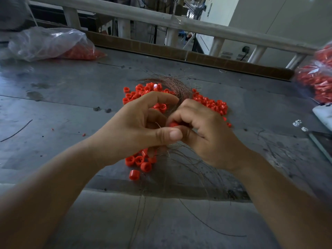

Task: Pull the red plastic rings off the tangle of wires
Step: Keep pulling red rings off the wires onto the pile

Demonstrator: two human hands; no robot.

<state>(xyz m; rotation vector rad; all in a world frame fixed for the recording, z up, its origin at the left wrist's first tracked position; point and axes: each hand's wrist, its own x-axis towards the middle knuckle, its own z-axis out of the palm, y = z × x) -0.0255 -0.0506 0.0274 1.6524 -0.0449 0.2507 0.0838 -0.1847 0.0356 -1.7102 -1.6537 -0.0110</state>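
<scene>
Red ring (173, 124) on the tangle of wires (177, 87), pinched in the right grip (203, 130) between thumb and curled fingers, ring mostly covered. Left grip (136, 126) curled round the wire strands just beside the ring, thumb tip touching the right grip. Wires arc out beyond both grips and trail toward the camera across the tabletop (71, 97). Loose rings (142, 90) scattered left of the tangle's far arc, more to its right and under the left grip near the trailing strands. Well left of the tangle, a clear plastic bag (48, 42) holding red pieces; well right, a second bag (318, 81) of them.
</scene>
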